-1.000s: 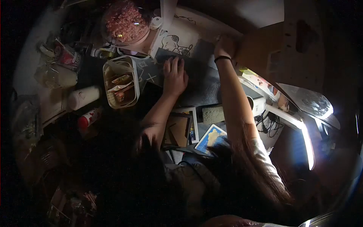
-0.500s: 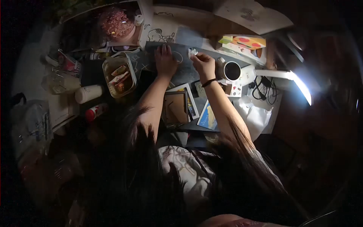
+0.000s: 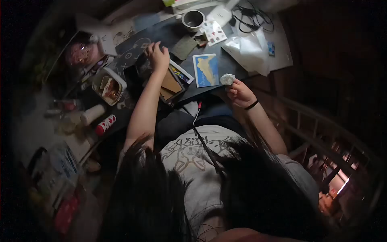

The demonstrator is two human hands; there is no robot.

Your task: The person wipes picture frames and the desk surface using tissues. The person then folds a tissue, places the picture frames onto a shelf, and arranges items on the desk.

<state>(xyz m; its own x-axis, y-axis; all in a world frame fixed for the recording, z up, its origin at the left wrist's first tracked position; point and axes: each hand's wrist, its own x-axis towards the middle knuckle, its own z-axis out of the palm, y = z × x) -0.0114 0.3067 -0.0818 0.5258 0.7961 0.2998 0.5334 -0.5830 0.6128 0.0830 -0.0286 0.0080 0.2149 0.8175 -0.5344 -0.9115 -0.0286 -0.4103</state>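
Observation:
A crumpled white tissue is pinched in the fingertips of my right hand, which is off the front edge of the desk. My left hand rests on the dark desk mat with its fingers apart and nothing visible in them. Just below that hand, a brown-backed picture frame lies partly behind my forearm. A blue and yellow card lies between my two hands, close to the tissue.
Beyond the card stand a mug and a dotted white card. A white plastic bag and black cables occupy the right side. On the left are a food container, a white bottle and a red-patterned tube.
My right hand has drawn the tissue back from the far side of the desk toward my body and right. The camera view has turned and tipped downward. My left hand stays on the mat.

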